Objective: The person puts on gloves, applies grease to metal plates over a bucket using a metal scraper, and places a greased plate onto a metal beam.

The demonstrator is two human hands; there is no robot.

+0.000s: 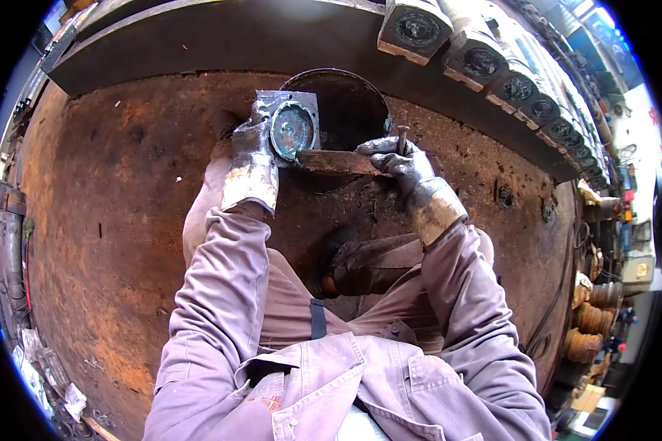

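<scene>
My left hand [251, 158], in a grease-smeared glove, grips a square metal block [310, 106] by its left side. The block's face has a round recess [293, 131] coated with blue-green grease. In my right hand [412, 169], also gloved and dirty, is a flat brown scraper-like strip [338, 162], which looks wooden. Its left end meets the lower edge of the recess. A bolt-like piece with a flat head [402, 134] sticks up at my right fingers; whether it belongs to the strip I cannot tell. Just behind the block stands a dark open bucket [386, 110].
The floor [118, 242] is rusty brown metal. A long dark beam [198, 48] runs across the back. Along it at right stand several square-ended parts [417, 31] with greasy round faces. Rusty coiled parts [594, 320] lie at far right, scraps [73, 400] at lower left.
</scene>
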